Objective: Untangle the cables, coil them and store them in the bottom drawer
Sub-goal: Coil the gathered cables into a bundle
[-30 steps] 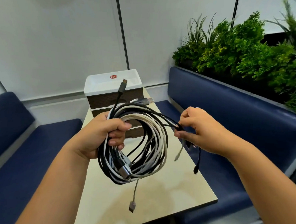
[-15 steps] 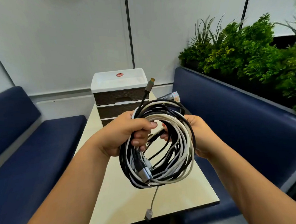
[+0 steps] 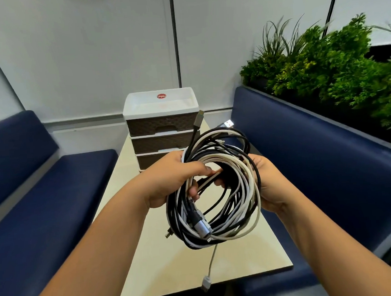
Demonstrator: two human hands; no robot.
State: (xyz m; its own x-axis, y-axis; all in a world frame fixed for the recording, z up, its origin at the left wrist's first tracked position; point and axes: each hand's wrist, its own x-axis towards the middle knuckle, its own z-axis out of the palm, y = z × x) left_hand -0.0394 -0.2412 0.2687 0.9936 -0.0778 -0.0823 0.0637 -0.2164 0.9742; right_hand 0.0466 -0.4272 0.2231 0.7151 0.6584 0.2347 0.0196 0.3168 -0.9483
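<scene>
A mixed bundle of black and white cables [image 3: 218, 192] is held in the air above the middle of the table [image 3: 174, 270], in front of the drawer unit [image 3: 162, 129] that stands at the table's far edge. The left hand [image 3: 169, 181] is curled round the bundle's upper left side, thumb over the strands and fingers wrapped beneath. The right hand [image 3: 269, 186] is set against the bundle's right side; its fingertips are seen curling in through the middle of the loops, though it cannot be told exactly which strands are pinched.

Several risks are judged from this. The cables are looped together rather than coiled one by one, so a pull on a single strand is likely to tighten crossings instead of freeing them. A grey plug [image 3: 206, 283] is left dangling on a white lead near the table's near edge, and two plugs [image 3: 199, 119] are left sticking up at the top; any of these could be caught in a loop and dragged into a knot, or strained at the connector. If either grip is loosened, the whole bundle could be dropped onto the table and spread into a worse tangle. The bottom drawer is hidden behind the hands, so whether it is open cannot be told.
</scene>
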